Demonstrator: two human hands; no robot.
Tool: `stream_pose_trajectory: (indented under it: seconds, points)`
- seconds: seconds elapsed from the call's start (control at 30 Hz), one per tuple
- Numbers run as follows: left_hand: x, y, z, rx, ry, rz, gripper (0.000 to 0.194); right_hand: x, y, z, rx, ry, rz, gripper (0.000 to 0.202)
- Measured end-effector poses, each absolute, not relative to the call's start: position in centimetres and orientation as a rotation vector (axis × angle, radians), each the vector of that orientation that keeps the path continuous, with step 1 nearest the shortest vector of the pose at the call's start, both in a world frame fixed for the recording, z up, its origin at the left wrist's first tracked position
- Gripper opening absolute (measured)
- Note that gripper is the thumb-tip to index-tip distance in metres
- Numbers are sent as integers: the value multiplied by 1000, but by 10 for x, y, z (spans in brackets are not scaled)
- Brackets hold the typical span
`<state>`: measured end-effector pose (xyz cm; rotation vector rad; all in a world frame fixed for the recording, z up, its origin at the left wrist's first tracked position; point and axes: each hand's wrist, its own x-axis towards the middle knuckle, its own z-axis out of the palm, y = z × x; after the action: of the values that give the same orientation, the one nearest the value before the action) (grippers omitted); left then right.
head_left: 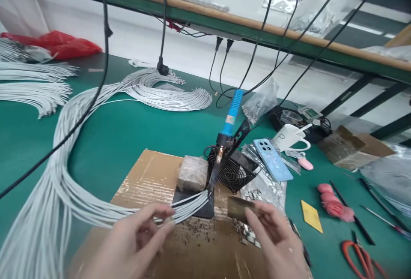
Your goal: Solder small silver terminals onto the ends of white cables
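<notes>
The left hand (135, 238) pinches a bundle of grey wires (180, 206), its grip narrow around them, their ends fanned out on the cardboard sheet (144, 176) just below the tip of the blue-handled soldering iron (224, 142). The right hand (272, 232), right of the iron, has its grip closed on a small brass-coloured plate (237, 207). Behind the iron sits a black fan (231, 172); left of it, a grey block (192, 172). A phone (272, 159), white mug (289, 136) and red scissors (359, 257) lie on the green counter (128, 124) to the iron's right
</notes>
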<state>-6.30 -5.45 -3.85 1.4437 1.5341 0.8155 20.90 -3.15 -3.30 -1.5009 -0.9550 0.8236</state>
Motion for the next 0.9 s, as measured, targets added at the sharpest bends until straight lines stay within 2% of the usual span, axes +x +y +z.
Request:
stream_pose_trajectory:
  seconds: [0.1, 0.27, 0.47, 0.57, 0.77, 0.9]
  points:
    - [-44, -32, -27, 1475, 1567, 836, 37, 174, -19, -35, -1435, -993, 975, 30]
    - [-17, -14, -22, 1419, 1585, 888, 45, 151, -11, -31, -1352, -1018, 1146, 25]
    - [-7, -10, -19, 1384, 1540, 1041, 22, 144, -22, -26, -1341, -976, 1192, 16]
    - [-7, -12, -20, 1392, 1546, 1066, 17, 142, -26, -25, -1362, -962, 1211, 15]
    - [-6, -11, -23, 1400, 1599, 1026, 15, 141, -26, -36, -1435, -1017, 1071, 10]
    - [-3, -14, -19, 1480, 1596, 1107, 12, 136, -30, -38, -1431, -1141, 772, 10]
